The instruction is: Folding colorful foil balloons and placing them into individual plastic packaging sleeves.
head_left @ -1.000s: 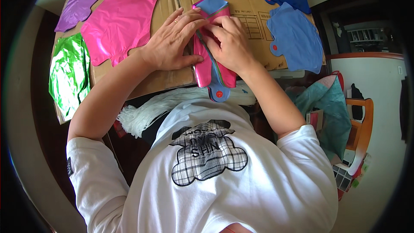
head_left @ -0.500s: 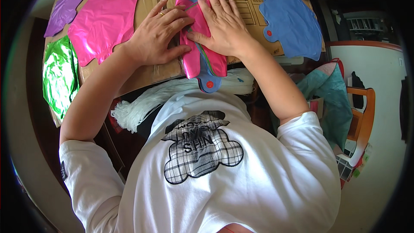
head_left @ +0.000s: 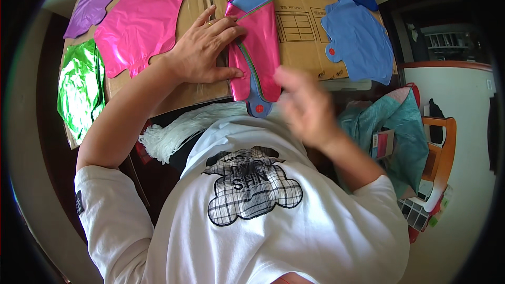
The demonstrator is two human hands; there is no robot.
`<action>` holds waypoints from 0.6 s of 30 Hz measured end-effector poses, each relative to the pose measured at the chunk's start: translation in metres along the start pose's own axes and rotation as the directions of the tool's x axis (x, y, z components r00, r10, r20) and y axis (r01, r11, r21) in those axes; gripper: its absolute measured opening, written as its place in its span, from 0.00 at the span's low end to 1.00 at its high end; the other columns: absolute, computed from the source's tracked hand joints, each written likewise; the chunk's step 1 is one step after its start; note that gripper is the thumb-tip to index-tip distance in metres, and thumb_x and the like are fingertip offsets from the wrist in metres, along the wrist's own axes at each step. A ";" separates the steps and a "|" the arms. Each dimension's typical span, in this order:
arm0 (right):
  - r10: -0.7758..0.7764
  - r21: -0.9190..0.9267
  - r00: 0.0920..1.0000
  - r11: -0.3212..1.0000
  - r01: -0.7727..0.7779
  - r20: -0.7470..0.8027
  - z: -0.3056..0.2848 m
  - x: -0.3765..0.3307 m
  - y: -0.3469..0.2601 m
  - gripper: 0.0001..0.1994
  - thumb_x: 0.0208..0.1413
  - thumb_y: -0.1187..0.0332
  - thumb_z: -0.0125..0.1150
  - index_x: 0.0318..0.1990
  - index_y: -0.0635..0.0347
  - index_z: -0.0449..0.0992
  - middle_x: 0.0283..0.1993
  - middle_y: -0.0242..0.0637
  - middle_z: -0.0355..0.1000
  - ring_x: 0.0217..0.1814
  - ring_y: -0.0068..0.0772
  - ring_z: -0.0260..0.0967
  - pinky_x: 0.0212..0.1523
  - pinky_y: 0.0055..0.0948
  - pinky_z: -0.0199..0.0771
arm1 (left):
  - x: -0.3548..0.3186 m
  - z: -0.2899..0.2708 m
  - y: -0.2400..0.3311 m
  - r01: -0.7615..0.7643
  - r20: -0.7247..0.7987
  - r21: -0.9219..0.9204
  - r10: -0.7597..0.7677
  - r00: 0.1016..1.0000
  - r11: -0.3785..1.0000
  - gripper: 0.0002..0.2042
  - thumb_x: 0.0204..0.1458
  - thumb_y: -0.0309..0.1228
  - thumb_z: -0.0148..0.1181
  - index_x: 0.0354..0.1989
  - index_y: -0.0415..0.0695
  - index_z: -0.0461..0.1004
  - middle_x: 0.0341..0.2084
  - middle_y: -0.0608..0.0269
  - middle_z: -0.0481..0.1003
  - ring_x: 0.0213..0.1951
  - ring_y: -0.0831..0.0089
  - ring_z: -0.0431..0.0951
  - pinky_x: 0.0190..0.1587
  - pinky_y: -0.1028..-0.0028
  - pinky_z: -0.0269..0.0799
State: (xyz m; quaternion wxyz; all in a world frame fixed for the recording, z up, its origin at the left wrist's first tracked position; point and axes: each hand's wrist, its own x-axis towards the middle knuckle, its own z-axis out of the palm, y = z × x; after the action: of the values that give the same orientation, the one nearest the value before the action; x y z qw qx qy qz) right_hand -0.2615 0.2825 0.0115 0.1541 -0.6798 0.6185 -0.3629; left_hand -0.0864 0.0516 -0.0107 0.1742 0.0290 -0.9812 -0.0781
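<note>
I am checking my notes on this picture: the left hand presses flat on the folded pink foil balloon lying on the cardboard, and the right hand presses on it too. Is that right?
Not quite. In the head view the left hand does press flat on the folded pink foil balloon on the cardboard, but the right hand is off it, blurred, lifted toward the person's body and holding nothing.

A: Clothing?
B: White short-sleeved T-shirt, chest print of a plaid cloud shape outlined in black; small dark tag on the left sleeve.
A: Jewellery?
B: Gold ring on left hand.
</note>
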 end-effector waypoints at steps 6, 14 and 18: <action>0.658 0.408 0.684 0.557 -0.723 0.314 -0.025 0.102 0.058 0.20 0.53 0.61 0.66 0.48 0.65 0.73 0.39 0.35 0.74 0.36 0.24 0.71 0.37 0.23 0.74 | 0.000 0.000 0.004 0.070 -0.021 0.005 -0.070 0.997 0.998 0.47 0.41 0.58 0.63 0.66 0.46 0.52 0.56 0.54 0.66 0.65 0.58 0.59 0.69 0.49 0.35; 0.628 0.316 0.682 0.605 -0.731 0.374 0.010 0.131 0.043 0.12 0.47 0.66 0.67 0.38 0.64 0.78 0.32 0.36 0.77 0.32 0.27 0.74 0.38 0.26 0.73 | -0.004 0.000 0.003 0.088 -0.033 -0.025 -0.089 0.995 0.996 0.49 0.39 0.61 0.64 0.67 0.48 0.51 0.58 0.55 0.65 0.66 0.56 0.56 0.69 0.50 0.36; 0.568 0.538 0.756 0.546 -0.642 0.327 0.008 0.121 0.037 0.12 0.45 0.72 0.66 0.36 0.72 0.76 0.32 0.42 0.76 0.34 0.29 0.74 0.35 0.29 0.72 | -0.002 -0.008 0.006 0.136 -0.240 -0.266 -0.202 0.950 0.954 0.46 0.42 0.58 0.65 0.66 0.46 0.53 0.59 0.49 0.63 0.66 0.57 0.56 0.68 0.55 0.45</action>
State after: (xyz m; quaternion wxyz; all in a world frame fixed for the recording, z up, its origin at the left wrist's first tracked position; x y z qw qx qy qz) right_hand -0.2862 0.1579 0.0182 0.5191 -0.3532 0.6489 -0.4299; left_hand -0.0817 0.0569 -0.0027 0.2983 0.1019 -0.9257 -0.2093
